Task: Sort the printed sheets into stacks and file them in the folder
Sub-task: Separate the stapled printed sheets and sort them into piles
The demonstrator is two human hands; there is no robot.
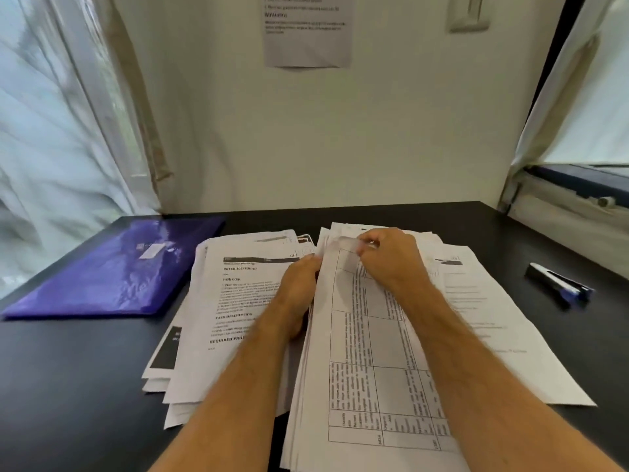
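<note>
Printed sheets cover the middle of the black desk [85,386]. A pile headed with bold text [238,301] lies on the left. A stack topped by a table-printed sheet [357,369] lies in the middle, and more pages [493,328] spread to the right. My left hand [301,287] grips the left edge of the middle stack near its top. At that stack's far end my right hand [388,257] pinches the top corner of a sheet. A purple folder [112,270] lies shut at the desk's left.
A black and blue stapler-like tool [558,282] sits at the desk's right. A wall with a taped notice [306,32] stands behind the desk. Curtains [68,114] hang at both sides.
</note>
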